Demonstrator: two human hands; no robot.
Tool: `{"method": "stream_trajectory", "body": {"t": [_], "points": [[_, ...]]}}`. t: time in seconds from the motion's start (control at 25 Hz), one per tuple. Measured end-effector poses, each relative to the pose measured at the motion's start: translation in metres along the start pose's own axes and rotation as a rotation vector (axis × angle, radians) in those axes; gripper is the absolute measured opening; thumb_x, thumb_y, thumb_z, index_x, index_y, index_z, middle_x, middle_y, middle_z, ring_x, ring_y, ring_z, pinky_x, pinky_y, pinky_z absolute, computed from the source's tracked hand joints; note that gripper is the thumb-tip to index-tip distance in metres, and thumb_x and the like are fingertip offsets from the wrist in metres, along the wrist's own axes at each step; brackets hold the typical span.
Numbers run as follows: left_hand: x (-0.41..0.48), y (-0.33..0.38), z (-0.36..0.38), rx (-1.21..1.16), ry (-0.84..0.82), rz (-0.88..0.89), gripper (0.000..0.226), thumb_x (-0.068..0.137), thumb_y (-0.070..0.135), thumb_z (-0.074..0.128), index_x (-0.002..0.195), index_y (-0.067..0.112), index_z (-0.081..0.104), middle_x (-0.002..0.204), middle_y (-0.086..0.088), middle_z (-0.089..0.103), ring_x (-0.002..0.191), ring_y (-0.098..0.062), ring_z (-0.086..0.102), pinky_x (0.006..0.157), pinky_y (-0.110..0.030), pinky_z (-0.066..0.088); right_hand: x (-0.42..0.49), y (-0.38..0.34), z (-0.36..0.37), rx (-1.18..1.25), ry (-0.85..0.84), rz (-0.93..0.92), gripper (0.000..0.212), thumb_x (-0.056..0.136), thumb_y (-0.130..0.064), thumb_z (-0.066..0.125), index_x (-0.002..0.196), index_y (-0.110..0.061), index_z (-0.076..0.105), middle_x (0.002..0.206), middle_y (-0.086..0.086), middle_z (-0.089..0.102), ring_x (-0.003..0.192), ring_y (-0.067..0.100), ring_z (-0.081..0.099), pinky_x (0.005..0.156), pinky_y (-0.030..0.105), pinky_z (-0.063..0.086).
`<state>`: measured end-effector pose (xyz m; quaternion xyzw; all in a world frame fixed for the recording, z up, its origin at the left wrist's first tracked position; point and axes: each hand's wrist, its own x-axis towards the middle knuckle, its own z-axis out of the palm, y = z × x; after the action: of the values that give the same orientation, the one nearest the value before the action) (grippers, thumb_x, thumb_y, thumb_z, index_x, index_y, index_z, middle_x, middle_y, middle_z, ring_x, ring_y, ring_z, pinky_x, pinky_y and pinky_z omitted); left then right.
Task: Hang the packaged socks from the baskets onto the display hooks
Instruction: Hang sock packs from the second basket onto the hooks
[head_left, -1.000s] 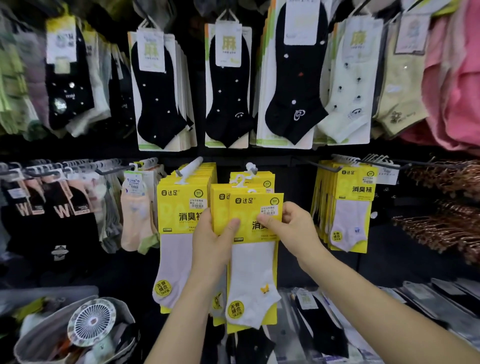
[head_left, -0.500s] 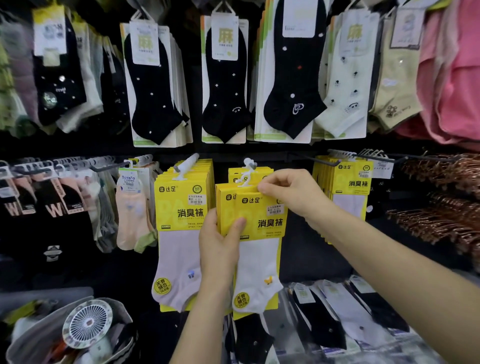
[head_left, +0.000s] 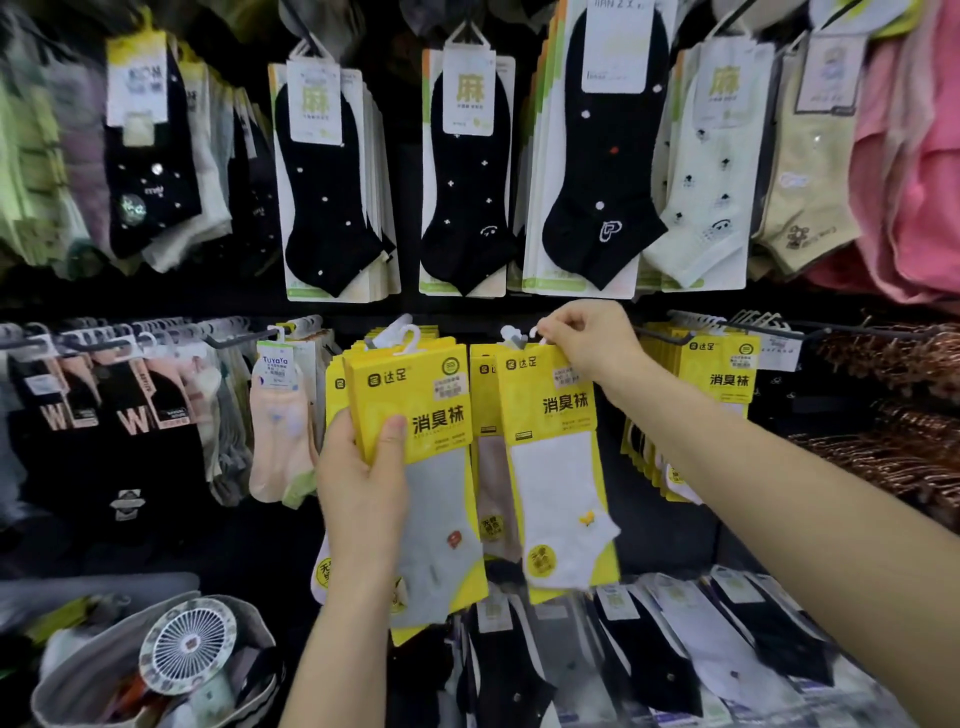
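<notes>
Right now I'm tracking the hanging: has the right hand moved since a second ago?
Yes: the right hand rose from the side of the white-sock pack to its top, level with the display hook.

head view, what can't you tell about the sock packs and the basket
All in the head view:
- Whether the white-sock pack is hooked on: the right hand covers its hanger.
- How many packs the left hand holds: the grey-sock pack in front hides them.
- Basket contents: cut off by the bottom edge and blurred.
</notes>
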<state>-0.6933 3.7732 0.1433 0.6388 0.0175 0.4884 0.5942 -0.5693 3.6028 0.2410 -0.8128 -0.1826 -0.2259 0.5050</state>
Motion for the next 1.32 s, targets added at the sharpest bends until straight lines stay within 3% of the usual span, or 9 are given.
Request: {"method": "stream_trajectory", "body": {"t": [0.24,0.4,0.52,0.68,0.88,1.0,1.16,1.24,1.32], "points": [[-0.004,-0.005,-0.003,0.021,-0.046,-0.036,0.014,0.092,0.017,0.055,0.105,0.016,0.059,0.095,0.008,0.066,0.09,-0.007,0.062,0.075,-0.023,0.048,0.015,0.002,0.025,-0.025,-0.016,0.029,0.019,0.086,-0.026,0.065,0.069,-0.019,0.069,0.066,-0.01,0.061,0.064,0.006,0.055,0.054,0.02,0.042],[-0.007,-0.011,0.003,-0.015,-0.076,-0.084,0.012,0.091,0.017,0.056,0.102,0.02,0.059,0.094,0.013,0.065,0.088,-0.001,0.061,0.071,-0.018,0.045,0.016,0.005,0.023,-0.069,-0.017,0.017,0.022,0.083,-0.029,0.067,0.062,-0.026,0.067,0.066,-0.011,0.063,0.064,0.004,0.055,0.056,0.022,0.046],[-0.011,-0.013,0.008,-0.02,-0.104,-0.096,0.011,0.091,0.017,0.057,0.096,0.027,0.06,0.093,0.016,0.065,0.088,0.0,0.06,0.07,-0.012,0.047,0.009,0.007,0.019,-0.109,-0.014,-0.005,0.017,0.086,-0.028,0.065,0.069,-0.027,0.067,0.073,-0.013,0.063,0.069,0.003,0.057,0.065,0.023,0.048],[-0.014,-0.016,0.015,-0.045,-0.12,-0.138,0.015,0.091,0.018,0.057,0.088,0.033,0.058,0.092,0.016,0.065,0.088,-0.001,0.06,0.075,-0.023,0.048,-0.028,0.014,0.012,0.042,0.115,-0.081,0.014,0.09,-0.032,0.057,0.078,-0.023,0.059,0.074,-0.014,0.058,0.071,0.001,0.052,0.064,0.019,0.041],[-0.021,-0.016,0.026,-0.096,-0.153,-0.188,0.011,0.088,0.02,0.062,0.087,0.031,0.062,0.092,0.009,0.068,0.086,-0.006,0.064,0.072,-0.024,0.051,-0.088,0.027,0.023,0.165,-0.211,-0.043,0.019,0.076,-0.036,0.073,0.081,-0.024,0.06,0.081,-0.004,0.066,0.072,0.011,0.06,0.071,0.029,0.052],[-0.026,-0.017,0.031,-0.143,-0.156,-0.238,0.005,0.089,0.023,0.062,0.088,0.028,0.063,0.09,0.01,0.069,0.081,-0.004,0.065,0.066,-0.018,0.052,-0.092,0.033,0.022,0.243,-0.202,-0.014,0.01,0.081,-0.025,0.071,0.088,-0.019,0.067,0.088,-0.001,0.073,0.084,0.016,0.069,0.076,0.033,0.057],[-0.022,-0.02,0.027,-0.087,-0.06,-0.23,0.023,0.096,0.025,0.048,0.076,0.017,0.053,0.069,0.006,0.054,0.062,-0.006,0.046,0.06,-0.025,0.039,-0.086,0.044,0.016,0.366,-0.167,0.111,0.006,0.09,-0.021,0.061,0.088,-0.023,0.066,0.08,-0.008,0.074,0.076,0.005,0.07,0.065,0.02,0.054],[-0.015,-0.021,0.018,-0.08,-0.007,-0.197,0.022,0.097,0.024,0.046,0.077,0.016,0.051,0.074,0.001,0.052,0.069,-0.012,0.044,0.065,-0.03,0.039,-0.079,0.051,0.013,0.379,-0.107,0.187,0.011,0.093,-0.021,0.056,0.086,-0.025,0.063,0.088,-0.005,0.072,0.081,0.008,0.068,0.068,0.024,0.053],[-0.008,-0.02,0.009,-0.08,0.013,-0.161,0.021,0.098,0.024,0.045,0.081,0.019,0.055,0.085,-0.002,0.06,0.08,-0.017,0.052,0.076,-0.037,0.046,-0.071,0.054,0.009,0.344,-0.061,0.206,0.012,0.095,-0.021,0.053,0.087,-0.025,0.062,0.09,-0.005,0.07,0.08,0.005,0.065,0.062,0.017,0.049]]}}
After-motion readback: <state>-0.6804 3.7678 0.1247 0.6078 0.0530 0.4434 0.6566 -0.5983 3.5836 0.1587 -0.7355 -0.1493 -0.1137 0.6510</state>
